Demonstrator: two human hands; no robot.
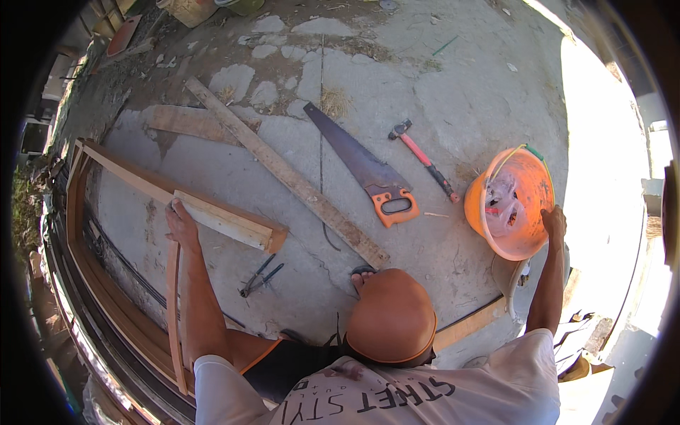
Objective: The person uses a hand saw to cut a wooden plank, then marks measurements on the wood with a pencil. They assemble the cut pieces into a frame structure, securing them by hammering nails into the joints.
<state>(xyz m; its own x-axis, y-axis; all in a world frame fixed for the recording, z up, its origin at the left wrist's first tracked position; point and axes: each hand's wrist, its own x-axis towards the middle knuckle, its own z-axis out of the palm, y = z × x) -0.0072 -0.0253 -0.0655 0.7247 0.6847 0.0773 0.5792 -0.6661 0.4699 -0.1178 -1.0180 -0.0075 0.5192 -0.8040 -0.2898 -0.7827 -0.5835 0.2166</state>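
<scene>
My left hand (183, 223) is closed at the upper end of a thin wooden strip (173, 319) that runs down beside my forearm. Its thumb touches the end of a pale wooden piece (223, 221) lying along a brown wooden frame (134, 177). At the right, my right hand (554, 221) grips the rim of an orange bucket (476, 205). The bucket is tilted, and a clear plastic bag (501, 205) with contents I cannot make out lies inside it. My bent knee (392, 315) sits between the arms.
On the concrete lie a handsaw (358, 159) with an orange handle, a red-and-black hammer (425, 159), pincers (260, 276) and a long wooden plank (283, 173). A shorter board (188, 124) lies beyond it. A pale container (508, 273) stands below the orange bucket.
</scene>
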